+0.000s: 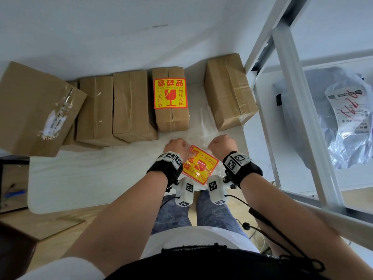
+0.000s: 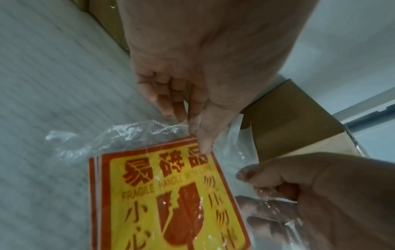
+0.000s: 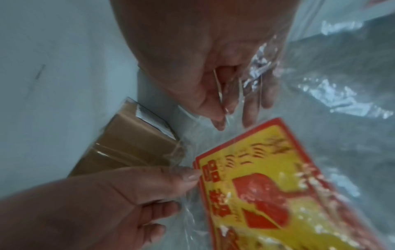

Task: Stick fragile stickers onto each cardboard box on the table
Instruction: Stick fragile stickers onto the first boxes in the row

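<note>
We stand at a white table [image 1: 80,178]. Along its far side sit the cardboard boxes. On the left is one big box [image 1: 34,110] with torn tape on top. Next come two plain boxes [image 1: 113,106], side by side. Then comes a box with a sticker [image 1: 170,98] already on it, yellow and red. A little apart on the right is one more plain box [image 1: 228,89].

Near our edge of the table lies a clear plastic bag [image 2: 119,135]. Inside it is a pile of fragile stickers [image 1: 199,164], all yellow and red.

Our left hand [image 1: 175,147] pinches the bag's edge at the top corner of the pile. Our right hand [image 1: 223,144] pinches the bag's other edge between thumb and fingers [image 3: 220,118]. It looks like we are pulling the bag's mouth open.

We think the bag is thin, soft and slippery, so it may slide or crumple. The stickers look light and bendy, like paper. They could crease if we squeeze hard. We think it is best to take one sticker by a corner and slide it out flat. Four boxes have no sticker yet, as far as we can see.
</note>
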A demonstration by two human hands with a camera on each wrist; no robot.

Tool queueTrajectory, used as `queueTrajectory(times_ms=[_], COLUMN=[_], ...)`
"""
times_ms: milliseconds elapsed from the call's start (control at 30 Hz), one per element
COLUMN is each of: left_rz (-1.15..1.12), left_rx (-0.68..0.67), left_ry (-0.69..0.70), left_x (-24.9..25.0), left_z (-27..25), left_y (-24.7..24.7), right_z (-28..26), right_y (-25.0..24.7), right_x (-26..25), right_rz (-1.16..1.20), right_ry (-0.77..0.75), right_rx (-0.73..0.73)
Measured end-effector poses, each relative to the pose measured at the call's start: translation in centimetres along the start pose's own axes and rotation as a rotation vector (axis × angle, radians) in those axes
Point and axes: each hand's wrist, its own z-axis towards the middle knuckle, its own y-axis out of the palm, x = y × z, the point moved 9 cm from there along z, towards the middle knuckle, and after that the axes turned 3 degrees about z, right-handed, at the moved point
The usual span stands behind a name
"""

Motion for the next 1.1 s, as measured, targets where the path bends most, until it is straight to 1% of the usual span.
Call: queueTrajectory(times_ms=[67,233,367,500,567,633,733,833,867,967,1033,1100], left_rz=[-0.020,-0.192,-0.273,-0.389,-0.400,-0.408,-0.486,-0.554,-0.576,-0.652,-0.707,-0.773], left_rx=[0.023,0.059,0.133,0.154,0.162,0.196,0.302,0.418,0.445,0.521,0.580,0.631], left_ry=[0.015,0.081,0.211,0.220,0.232,0.261,0.282,0.260,0.253,0.238,0.201,0.135], left_x=[0.1,1.4,2.6,2.3,2.4,2.8,3.1,2.8,2.6,1.9,1.1,0.0], left_z=[-0.1,-1.0,-2.5,-3.4,-3.8,-4.2,-4.9,-5.3,-5.4,-5.8,-6.0,-6.0], left_y=[-0.8,-3.2,-6.2,-8.3,-9.3,-10.6,-13.0,-15.5,-16.2,-18.1,-19.0,-19.5], right_z=[-0.2,-1.1,-1.7,-2.6,-3.0,-3.4,-3.7,-4.4,-4.6,-4.8,-5.4,-6.1], right_y=[-0.9,-3.7,-4.7,-5.6,-6.4,-7.6,-9.2,-10.9,-11.6,-13.2,-14.0,-14.6], right_x=[-1.0,-4.3,-6.2,-8.3,-9.4,-10.1,-11.0,-12.3,-12.6,-12.5,-12.6,-12.5], right_rz=[0.044,0.116,0.155,0.123,0.091,0.077,0.119,0.184,0.189,0.152,0.220,0.284], right_ry=[-0.032,-0.146,-0.214,-0.291,-0.317,-0.329,-0.356,-0.468,-0.480,-0.430,-0.425,-0.439], right_rx=[0.040,0.109,0.104,0.144,0.183,0.250,0.354,0.483,0.525,0.657,0.740,0.817])
